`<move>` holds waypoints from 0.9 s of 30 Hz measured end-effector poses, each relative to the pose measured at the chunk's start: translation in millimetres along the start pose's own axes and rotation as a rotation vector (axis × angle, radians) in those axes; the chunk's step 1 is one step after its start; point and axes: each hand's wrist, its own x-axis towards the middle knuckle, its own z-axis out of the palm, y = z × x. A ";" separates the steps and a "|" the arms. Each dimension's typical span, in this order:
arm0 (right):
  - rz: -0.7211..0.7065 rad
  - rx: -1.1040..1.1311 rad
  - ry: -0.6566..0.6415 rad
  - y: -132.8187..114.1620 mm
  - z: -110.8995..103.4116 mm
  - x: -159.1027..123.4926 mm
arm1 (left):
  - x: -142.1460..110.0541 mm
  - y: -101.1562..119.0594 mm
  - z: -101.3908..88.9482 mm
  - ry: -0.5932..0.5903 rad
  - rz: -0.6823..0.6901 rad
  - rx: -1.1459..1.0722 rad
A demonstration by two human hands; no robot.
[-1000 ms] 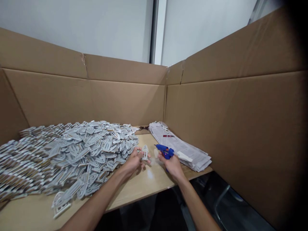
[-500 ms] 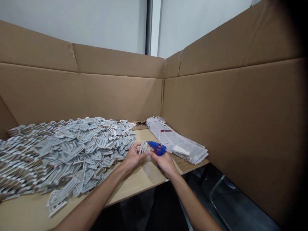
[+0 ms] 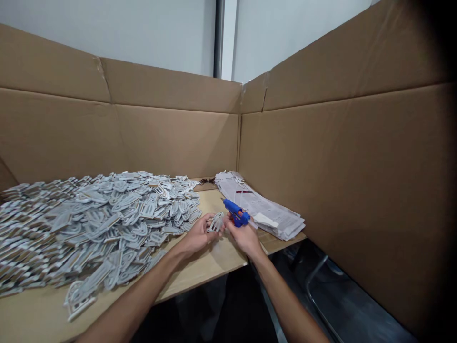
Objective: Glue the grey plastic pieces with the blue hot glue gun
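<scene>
Between the fingers and thumb of my left hand (image 3: 199, 235) is a small white arched cutout piece (image 3: 215, 222) with slots in it. My right hand (image 3: 244, 237) is closed around a blue hot glue gun (image 3: 237, 213), whose nozzle points up and to the left, away from the piece. The fingertips of my right hand are close beside the piece; whether they touch it I cannot tell. A large heap of similar grey-white cutout pieces (image 3: 121, 219) covers the left side of the table (image 3: 214, 262).
Sheets of newspaper (image 3: 266, 207) lie to the right, bearing a red-handled tool (image 3: 244, 191) and a white scrap (image 3: 264, 220). Dark tangled strands (image 3: 207, 181) lie at the back. Tall cardboard walls (image 3: 178, 138) close off the back and right. A metal chair frame (image 3: 314, 281) stands below right.
The glue gun has tilted, so its nozzle now points further up. My right hand's fingers have drawn slightly off the piece, which has turned a little in my left hand.
</scene>
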 end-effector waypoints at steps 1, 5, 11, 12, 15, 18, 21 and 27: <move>-0.015 0.010 -0.015 1.1 0.9 -0.7 | -0.3 0.7 0.4 0.001 0.014 0.018; -0.007 -0.030 -0.049 9.7 4.8 -2.9 | -1.0 1.2 -0.2 -0.012 0.033 0.044; -0.072 -0.186 0.035 14.3 7.1 -5.0 | -2.3 4.3 0.0 0.025 0.046 0.085; -0.083 -0.203 0.045 14.5 7.5 -5.3 | -2.7 5.6 0.4 0.021 0.049 0.084; -0.097 -0.225 0.055 16.1 9.2 -6.4 | -4.0 8.6 0.6 0.009 0.049 0.083; -0.095 -0.229 0.040 17.7 10.7 -8.3 | -4.2 8.8 -0.9 0.021 0.034 0.092; -0.108 -0.265 0.038 16.7 11.7 -11.0 | -3.1 6.6 -2.7 -0.005 0.038 0.095; -0.144 -0.254 0.048 8.8 10.0 -11.3 | -0.8 5.6 -2.9 -0.060 0.014 0.063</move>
